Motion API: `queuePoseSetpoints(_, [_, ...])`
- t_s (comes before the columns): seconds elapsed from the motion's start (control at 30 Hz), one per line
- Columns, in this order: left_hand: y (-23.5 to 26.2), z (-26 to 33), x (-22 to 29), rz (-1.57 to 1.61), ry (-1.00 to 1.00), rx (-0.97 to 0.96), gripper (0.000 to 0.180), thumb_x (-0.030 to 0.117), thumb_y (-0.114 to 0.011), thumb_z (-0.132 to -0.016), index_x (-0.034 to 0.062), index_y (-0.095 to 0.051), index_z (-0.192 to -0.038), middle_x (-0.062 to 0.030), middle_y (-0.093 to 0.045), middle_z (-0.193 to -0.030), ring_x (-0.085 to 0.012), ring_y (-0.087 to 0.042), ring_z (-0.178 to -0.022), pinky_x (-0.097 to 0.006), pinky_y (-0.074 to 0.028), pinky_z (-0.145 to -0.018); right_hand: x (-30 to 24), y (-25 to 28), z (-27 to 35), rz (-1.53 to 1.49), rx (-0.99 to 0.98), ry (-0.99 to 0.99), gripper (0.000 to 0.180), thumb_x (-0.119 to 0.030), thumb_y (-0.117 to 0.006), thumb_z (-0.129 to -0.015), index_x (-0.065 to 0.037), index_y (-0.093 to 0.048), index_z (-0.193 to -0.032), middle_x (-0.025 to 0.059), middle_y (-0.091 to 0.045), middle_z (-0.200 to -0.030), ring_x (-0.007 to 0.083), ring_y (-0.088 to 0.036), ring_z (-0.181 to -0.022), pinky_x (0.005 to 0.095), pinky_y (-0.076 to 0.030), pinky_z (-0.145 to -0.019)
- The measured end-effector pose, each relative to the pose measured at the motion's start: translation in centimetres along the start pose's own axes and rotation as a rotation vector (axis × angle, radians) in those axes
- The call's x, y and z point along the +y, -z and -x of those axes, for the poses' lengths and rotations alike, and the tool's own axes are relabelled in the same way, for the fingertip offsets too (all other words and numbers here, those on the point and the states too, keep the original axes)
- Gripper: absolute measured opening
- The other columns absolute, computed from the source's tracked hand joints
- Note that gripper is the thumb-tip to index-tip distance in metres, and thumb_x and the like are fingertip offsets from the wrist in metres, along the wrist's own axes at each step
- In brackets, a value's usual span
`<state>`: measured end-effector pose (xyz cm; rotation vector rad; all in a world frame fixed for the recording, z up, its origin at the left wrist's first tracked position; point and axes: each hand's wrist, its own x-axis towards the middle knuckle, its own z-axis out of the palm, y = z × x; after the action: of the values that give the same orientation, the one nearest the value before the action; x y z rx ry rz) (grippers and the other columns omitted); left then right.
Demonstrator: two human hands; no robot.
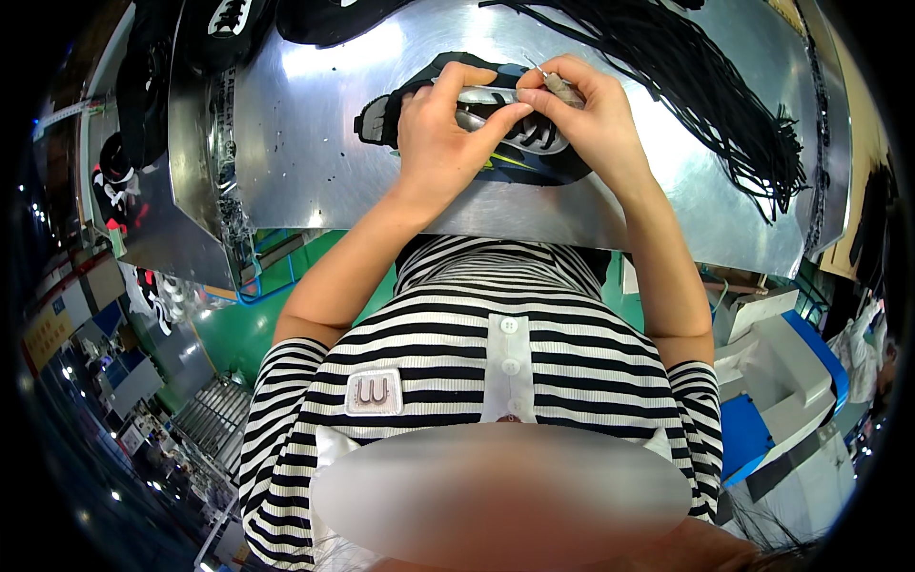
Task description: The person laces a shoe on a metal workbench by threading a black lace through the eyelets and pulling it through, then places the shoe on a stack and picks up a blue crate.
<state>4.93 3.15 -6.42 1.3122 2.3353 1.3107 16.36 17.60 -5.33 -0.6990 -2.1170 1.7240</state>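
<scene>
A dark shoe upper point(519, 174) with a silvery lacing panel and a yellow-green stripe lies sideways on the metal table in front of me. Black shoelace point(539, 133) runs through part of its eyelets. My left hand point(440, 129) is closed round the collar side of the upper, its thumb reaching over the opening toward my other thumb. Between the thumb and fingers of my right hand point(596, 112) is a small hook tool point(562, 91) with a pale wrapped handle and thin metal tip pointing up-left. My fingers hide part of the laces.
A thick bundle of black shoelaces point(705, 91) stretches across the right of the metal table point(315, 172). Other black shoes point(329, 17) sit along the far left edge. Dark scraps dot the tabletop. A grey and blue plastic bin point(777, 372) stands below at the right.
</scene>
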Motion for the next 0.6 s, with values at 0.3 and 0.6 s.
queuePoseSetpoints(0.3, [-0.3,0.6,0.2,0.003,-0.023,0.120,0.031,0.013,-0.081,-0.073,0.0060,-0.065,-0.098,-0.0047,-0.068,-0.079,-0.0166,-0.063,-0.069,-0.029,-0.047,-0.066,-0.8,0.4,2.3,0.028,0.045,0.023,0.020,-0.016,-0.066,-0.091,-0.003,-0.061,-0.105,0.0064,-0.067,-0.088,0.0172,-0.064,-0.076,0.0285,-0.050,-0.068])
queuePoseSetpoints(0.6, [-0.7,0.6,0.0,-0.016,-0.068,0.146,0.033,0.008,-0.081,-0.073,0.0042,-0.065,-0.102,-0.0058,-0.069,-0.083,-0.0141,-0.063,-0.068,-0.028,-0.048,-0.064,-1.2,0.7,2.6,0.371,-0.005,0.159,0.014,-0.015,-0.064,-0.091,-0.006,-0.060,-0.100,0.0099,-0.071,-0.083,0.0253,-0.068,-0.070,0.0325,-0.051,-0.062])
